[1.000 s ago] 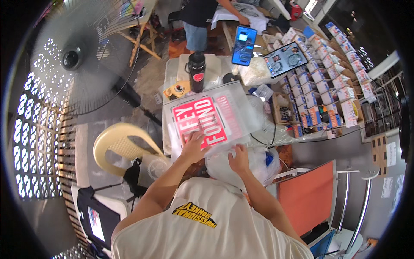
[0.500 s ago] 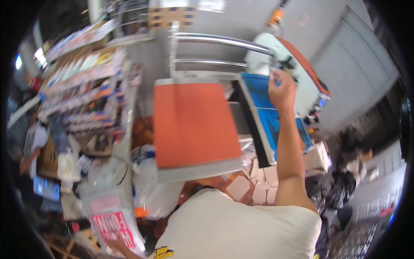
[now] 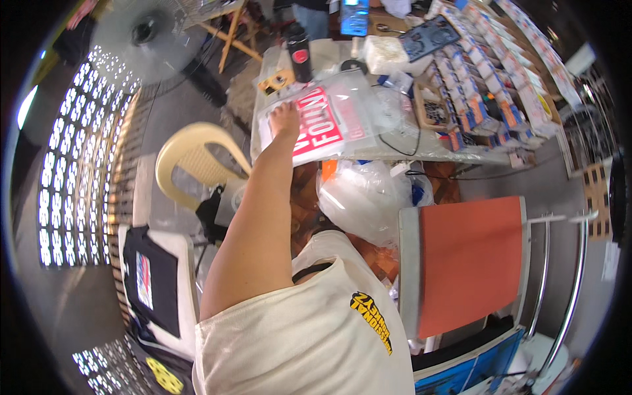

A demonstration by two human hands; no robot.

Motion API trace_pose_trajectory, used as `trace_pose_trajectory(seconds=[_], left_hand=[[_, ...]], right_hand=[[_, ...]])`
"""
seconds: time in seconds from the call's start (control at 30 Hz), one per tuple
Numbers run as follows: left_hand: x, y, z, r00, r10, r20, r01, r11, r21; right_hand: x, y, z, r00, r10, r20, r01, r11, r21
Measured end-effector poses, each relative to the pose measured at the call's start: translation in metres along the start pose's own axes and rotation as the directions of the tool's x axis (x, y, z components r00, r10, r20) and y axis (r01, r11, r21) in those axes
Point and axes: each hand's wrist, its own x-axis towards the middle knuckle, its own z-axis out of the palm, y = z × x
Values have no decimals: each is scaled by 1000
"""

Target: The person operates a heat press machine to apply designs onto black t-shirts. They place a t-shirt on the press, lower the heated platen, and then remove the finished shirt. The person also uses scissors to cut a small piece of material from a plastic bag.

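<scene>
My left hand (image 3: pixel 284 118) is open at the end of my outstretched arm, its fingers resting on a plastic-covered sheet with a red and white print (image 3: pixel 320 128) on the table (image 3: pixel 411 148). Just behind the print are a black bottle (image 3: pixel 299 59) and a small yellow printed item (image 3: pixel 275 81). A white block-shaped bundle (image 3: pixel 386 52) lies to their right, near an upright phone (image 3: pixel 354 14) and a dark tablet-like device (image 3: pixel 428 38). My right hand is out of the picture.
A fan (image 3: pixel 143 29), cream plastic chair (image 3: pixel 186 141) and dark printed shirt on a board (image 3: pixel 151 276) occupy the left. At the right are shelved boxes (image 3: pixel 480 92) and an orange press pad (image 3: pixel 471 263). Plastic bags (image 3: pixel 362 201) sit below the table. A person stands beyond.
The view swung right toward the press, then back to the table. My right hand, seen reaching over the blue frame, has left view. My left hand is farther along the printed sheet's left side.
</scene>
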Motion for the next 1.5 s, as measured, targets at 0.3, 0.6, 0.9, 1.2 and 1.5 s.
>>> trace_pose_trajectory(seconds=[0.3, 0.6, 0.9, 1.2, 1.5], left_hand=[[-27, 29, -16, 941, -217, 259, 257, 957, -133], [-15, -1, -46, 995, 16, 101, 17, 948, -318], [85, -47, -46, 929, 369, 14, -289, 751, -593], [74, 12, -247, 880, 470, 72, -54, 249, -967], [10, 56, -305, 858, 501, 111, 79, 84, -993]], right_hand=[[-2, -108, 53, 997, -76, 11, 71, 973, 218], [-144, -262, 20, 991, -113, 73, 33, 728, 684], [-427, -468, 103, -69, -528, 847, -824, 509, 250], [-466, -585, 80, -203, -820, 535, -641, 524, 561], [-420, -585, 67, -324, -860, 394, -689, 500, 525]])
